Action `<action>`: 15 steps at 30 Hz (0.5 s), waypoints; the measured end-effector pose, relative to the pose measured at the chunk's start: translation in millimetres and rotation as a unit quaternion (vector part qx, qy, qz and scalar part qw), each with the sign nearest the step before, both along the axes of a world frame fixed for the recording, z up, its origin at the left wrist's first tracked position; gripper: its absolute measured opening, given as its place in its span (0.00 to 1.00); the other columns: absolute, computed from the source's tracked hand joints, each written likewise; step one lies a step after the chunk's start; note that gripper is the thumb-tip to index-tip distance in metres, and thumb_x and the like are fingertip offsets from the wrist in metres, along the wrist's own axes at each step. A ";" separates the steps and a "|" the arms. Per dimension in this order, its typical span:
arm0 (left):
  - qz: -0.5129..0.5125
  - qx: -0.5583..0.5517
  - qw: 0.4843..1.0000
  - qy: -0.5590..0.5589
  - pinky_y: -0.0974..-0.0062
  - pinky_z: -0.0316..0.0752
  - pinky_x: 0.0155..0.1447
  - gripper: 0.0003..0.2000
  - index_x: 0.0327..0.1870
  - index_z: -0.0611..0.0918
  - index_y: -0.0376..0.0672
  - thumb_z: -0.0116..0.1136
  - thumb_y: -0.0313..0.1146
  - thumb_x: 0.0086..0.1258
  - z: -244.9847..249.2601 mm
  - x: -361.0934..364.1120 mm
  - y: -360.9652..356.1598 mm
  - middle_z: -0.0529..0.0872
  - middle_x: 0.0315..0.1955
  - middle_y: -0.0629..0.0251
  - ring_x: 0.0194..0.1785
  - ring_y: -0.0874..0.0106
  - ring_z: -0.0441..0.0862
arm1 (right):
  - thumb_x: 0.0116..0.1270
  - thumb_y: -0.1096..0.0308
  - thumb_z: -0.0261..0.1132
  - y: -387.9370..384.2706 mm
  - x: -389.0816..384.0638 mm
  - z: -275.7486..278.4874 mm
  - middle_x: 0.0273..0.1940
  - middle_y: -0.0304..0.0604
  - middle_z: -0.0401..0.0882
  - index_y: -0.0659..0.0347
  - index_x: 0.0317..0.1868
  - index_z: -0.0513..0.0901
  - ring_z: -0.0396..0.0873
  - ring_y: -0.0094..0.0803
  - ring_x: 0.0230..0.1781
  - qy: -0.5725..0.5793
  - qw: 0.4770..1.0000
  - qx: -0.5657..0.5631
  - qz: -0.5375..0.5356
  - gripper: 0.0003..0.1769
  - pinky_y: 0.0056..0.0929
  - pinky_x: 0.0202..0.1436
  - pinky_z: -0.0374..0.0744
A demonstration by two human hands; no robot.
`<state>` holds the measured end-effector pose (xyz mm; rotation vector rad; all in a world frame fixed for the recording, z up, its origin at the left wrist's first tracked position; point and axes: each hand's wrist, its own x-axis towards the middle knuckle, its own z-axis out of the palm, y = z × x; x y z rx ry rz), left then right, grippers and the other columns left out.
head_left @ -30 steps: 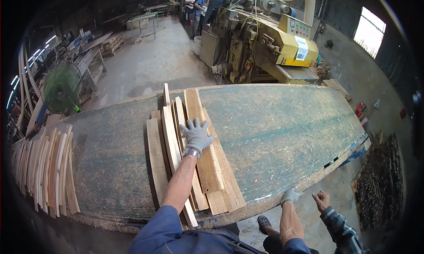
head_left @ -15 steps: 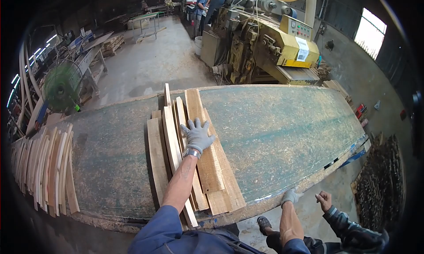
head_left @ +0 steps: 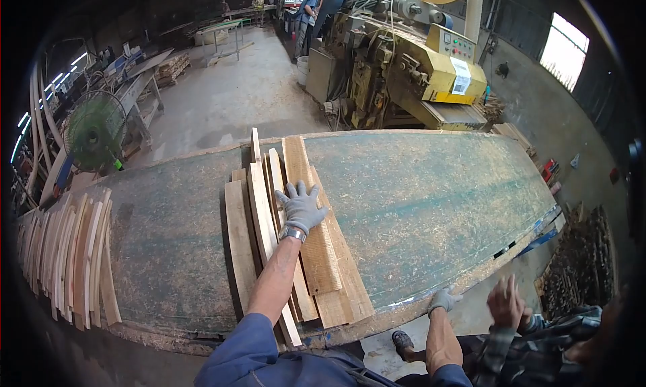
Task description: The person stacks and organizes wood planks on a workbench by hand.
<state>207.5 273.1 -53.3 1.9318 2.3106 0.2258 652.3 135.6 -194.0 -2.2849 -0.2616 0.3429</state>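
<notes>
My left hand [head_left: 301,209], in a grey glove with a watch at the wrist, lies with spread fingers on a rough wooden board [head_left: 319,252]. Beneath that board is a wider plank [head_left: 350,296]. Several narrower strips lie just left of the hand, among them a pale strip [head_left: 261,209] and a shorter, broad piece [head_left: 239,236]. At the near edge of the worktable [head_left: 431,205] rests my right hand [head_left: 444,299], also gloved, with fingers extended to the right and nothing visible in it.
Another person's bare hands [head_left: 509,305], blurred, are right of my right hand. A row of wooden strips [head_left: 67,259] covers the table's left end. Beyond the table stand a yellow machine [head_left: 447,71] and a green fan [head_left: 94,131]. Dark stacked wood [head_left: 579,279] lies at right.
The other person's hands have come up and together, and that person has leaned further into view at the lower right. My hands and the boards have stayed in place.
</notes>
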 end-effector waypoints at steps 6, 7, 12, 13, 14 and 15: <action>-0.004 -0.003 1.000 -0.001 0.27 0.28 0.73 0.39 0.75 0.65 0.56 0.56 0.57 0.61 2.7 -0.4 -1.5 0.55 0.76 0.50 0.79 0.46 0.45 | 0.71 0.41 0.54 7.6 20.2 -36.4 0.61 0.74 0.71 0.64 0.78 0.47 0.76 0.64 0.58 -0.038 0.999 0.008 -0.020 0.47 0.50 0.58 0.75; 0.002 -0.027 1.000 0.014 0.29 0.28 0.73 0.39 0.76 0.63 0.58 0.53 0.60 0.64 6.6 0.8 -2.1 0.53 0.77 0.52 0.80 0.47 0.43 | 0.71 0.41 0.54 7.1 20.7 -34.7 0.60 0.74 0.72 0.64 0.78 0.48 0.76 0.64 0.58 -0.043 0.999 0.003 -0.014 0.47 0.50 0.58 0.76; -0.004 -0.018 1.000 -0.001 0.28 0.28 0.73 0.37 0.75 0.65 0.57 0.54 0.58 0.64 9.1 0.9 -4.3 0.54 0.76 0.49 0.80 0.46 0.43 | 0.71 0.40 0.53 4.4 12.3 -18.1 0.60 0.74 0.72 0.64 0.77 0.49 0.77 0.63 0.58 -0.021 1.000 0.008 -0.008 0.47 0.50 0.58 0.76; -0.004 -0.018 1.000 -0.001 0.28 0.27 0.73 0.37 0.75 0.65 0.57 0.54 0.58 0.64 10.0 0.9 -4.6 0.54 0.76 0.49 0.80 0.46 0.43 | 0.71 0.40 0.53 4.0 11.8 -18.4 0.60 0.74 0.72 0.65 0.77 0.49 0.77 0.63 0.58 -0.024 1.000 0.007 -0.009 0.47 0.50 0.58 0.76; -0.004 -0.018 1.000 -0.002 0.28 0.27 0.73 0.37 0.75 0.65 0.57 0.54 0.58 0.64 10.7 0.9 -5.0 0.54 0.76 0.49 0.80 0.46 0.43 | 0.71 0.40 0.53 4.1 11.5 -18.7 0.60 0.74 0.73 0.65 0.77 0.49 0.77 0.63 0.58 -0.026 1.000 0.006 -0.008 0.47 0.50 0.58 0.76; -0.003 -0.019 1.000 -0.004 0.28 0.27 0.73 0.37 0.75 0.65 0.58 0.54 0.57 0.64 11.2 1.1 -5.4 0.54 0.76 0.50 0.80 0.47 0.43 | 0.71 0.40 0.53 4.1 11.3 -19.0 0.59 0.74 0.73 0.65 0.77 0.49 0.77 0.63 0.58 -0.027 1.000 0.004 -0.007 0.47 0.50 0.58 0.76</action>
